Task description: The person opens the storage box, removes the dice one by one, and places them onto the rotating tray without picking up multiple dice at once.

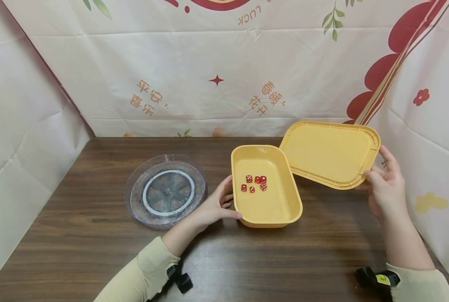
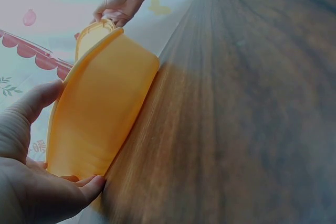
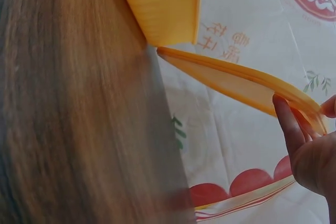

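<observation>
A yellow plastic box [image 1: 273, 207] stands uncovered on the table, its long side running away from me. Several small red dice [image 1: 249, 178] lie loose on its floor. My left hand [image 1: 213, 206] holds the box's left side, with the thumb near the front corner; in the left wrist view the thumb [image 2: 44, 98] is at the rim and the fingers lie against the outer wall. To the right, my right hand [image 1: 388, 188] pinches the outer end of the matching yellow lid [image 1: 330, 155]. The lid is tilted, its ridged underside towards me, its left corner by the box's rim.
Left of the box sits a clear round plastic turntable [image 1: 135, 212] with a white ring. The brown wooden table [image 1: 77, 235] is bordered by printed white cloth [image 1: 209, 54] behind and at both sides. Black devices are strapped to both wrists.
</observation>
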Motion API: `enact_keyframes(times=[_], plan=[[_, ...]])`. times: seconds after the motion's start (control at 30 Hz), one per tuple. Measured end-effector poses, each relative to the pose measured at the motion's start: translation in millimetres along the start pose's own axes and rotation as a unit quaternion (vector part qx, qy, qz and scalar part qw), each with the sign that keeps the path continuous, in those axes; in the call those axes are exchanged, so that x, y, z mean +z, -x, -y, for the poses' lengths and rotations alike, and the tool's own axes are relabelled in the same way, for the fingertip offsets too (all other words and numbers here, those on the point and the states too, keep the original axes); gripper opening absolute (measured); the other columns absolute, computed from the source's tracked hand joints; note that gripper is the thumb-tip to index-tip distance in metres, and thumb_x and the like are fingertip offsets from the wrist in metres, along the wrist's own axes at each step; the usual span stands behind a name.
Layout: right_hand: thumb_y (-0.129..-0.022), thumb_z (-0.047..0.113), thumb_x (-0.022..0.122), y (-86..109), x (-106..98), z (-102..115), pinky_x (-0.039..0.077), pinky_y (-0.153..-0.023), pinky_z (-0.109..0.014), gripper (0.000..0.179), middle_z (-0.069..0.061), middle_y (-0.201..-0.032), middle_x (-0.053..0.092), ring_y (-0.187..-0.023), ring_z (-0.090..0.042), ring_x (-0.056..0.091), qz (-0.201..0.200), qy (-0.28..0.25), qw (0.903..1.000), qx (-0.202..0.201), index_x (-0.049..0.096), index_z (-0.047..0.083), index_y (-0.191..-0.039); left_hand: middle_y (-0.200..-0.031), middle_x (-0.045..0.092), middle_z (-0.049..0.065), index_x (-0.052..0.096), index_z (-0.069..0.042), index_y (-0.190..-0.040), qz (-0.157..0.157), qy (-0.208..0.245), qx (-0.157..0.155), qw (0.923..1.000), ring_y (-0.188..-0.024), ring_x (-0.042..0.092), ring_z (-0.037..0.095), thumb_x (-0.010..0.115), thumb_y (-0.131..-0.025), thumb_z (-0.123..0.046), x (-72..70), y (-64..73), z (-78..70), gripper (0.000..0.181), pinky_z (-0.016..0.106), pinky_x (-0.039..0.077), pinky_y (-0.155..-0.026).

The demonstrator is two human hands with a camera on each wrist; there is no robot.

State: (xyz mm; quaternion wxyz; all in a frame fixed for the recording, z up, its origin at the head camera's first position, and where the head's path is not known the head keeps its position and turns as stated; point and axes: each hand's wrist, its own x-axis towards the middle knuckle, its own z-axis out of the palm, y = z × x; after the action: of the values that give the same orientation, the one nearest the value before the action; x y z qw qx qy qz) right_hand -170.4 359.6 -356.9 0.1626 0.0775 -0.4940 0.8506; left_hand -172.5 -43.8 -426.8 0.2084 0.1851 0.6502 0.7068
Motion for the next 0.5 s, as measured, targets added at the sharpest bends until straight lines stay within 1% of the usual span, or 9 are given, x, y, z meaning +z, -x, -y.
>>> enact_keyframes(times=[0.1,0.2,0.33,0.4,0.5], plan=[[-0.087,-0.025,0.031,-2.5,-8.1,-2.4,0.053,-0.046,-0.033,0.071,-0.016,-0.084,0.067,-0.063,-0.024,0.067,-0.004,-0.011,0.9997,0.023,0.029,0.011,-0.148,-0.157,0.014,0.015,0.006,-0.020,-0.155,0.000,-0.002,-0.001,1.0000,-0.136,0.028,0.036,0.076,-0.074,0.005,-0.3,-0.5,0.7,0.110,0.046,0.025,-0.109],[-0.090,-0.023,0.033,-5.2,-18.0,-5.0,0.053,-0.045,-0.032,0.070,-0.016,-0.087,0.066,-0.059,-0.024,0.066,-0.012,-0.018,0.9987,0.047,0.028,0.013,-0.149,-0.157,0.014,0.014,0.007,-0.022,-0.155,-0.002,-0.005,-0.002,1.0000,-0.136,0.029,0.035,0.077,-0.074,0.005,-0.5,-1.0,0.9,0.110,0.046,0.025,-0.109],[-0.091,-0.020,0.035,-8.2,-29.8,-7.5,0.051,-0.044,-0.031,0.070,-0.015,-0.098,0.062,-0.061,-0.024,0.065,-0.023,-0.021,0.9972,0.068,0.025,0.015,-0.151,-0.157,0.014,0.013,0.007,-0.021,-0.155,-0.002,-0.005,-0.003,1.0000,-0.136,0.029,0.035,0.077,-0.074,0.005,-0.8,-1.7,1.3,0.110,0.045,0.025,-0.109],[-0.091,-0.020,0.036,-9.3,-34.3,-8.4,0.052,-0.045,-0.031,0.071,-0.015,-0.099,0.062,-0.063,-0.024,0.065,-0.029,-0.022,0.9964,0.077,0.023,0.016,-0.151,-0.157,0.014,0.013,0.006,-0.021,-0.155,-0.001,-0.005,-0.003,1.0000,-0.136,0.029,0.035,0.077,-0.074,0.005,-0.9,-1.7,1.5,0.110,0.046,0.025,-0.109],[-0.091,-0.019,0.039,-10.1,-40.3,-8.9,0.054,-0.048,-0.033,0.072,-0.014,-0.097,0.064,-0.065,-0.024,0.067,-0.037,-0.019,0.9952,0.089,0.021,0.016,-0.152,-0.157,0.014,0.014,0.006,-0.020,-0.155,0.000,-0.004,-0.002,1.0000,-0.136,0.029,0.035,0.076,-0.075,0.004,-0.9,-1.2,1.5,0.110,0.046,0.025,-0.109]])
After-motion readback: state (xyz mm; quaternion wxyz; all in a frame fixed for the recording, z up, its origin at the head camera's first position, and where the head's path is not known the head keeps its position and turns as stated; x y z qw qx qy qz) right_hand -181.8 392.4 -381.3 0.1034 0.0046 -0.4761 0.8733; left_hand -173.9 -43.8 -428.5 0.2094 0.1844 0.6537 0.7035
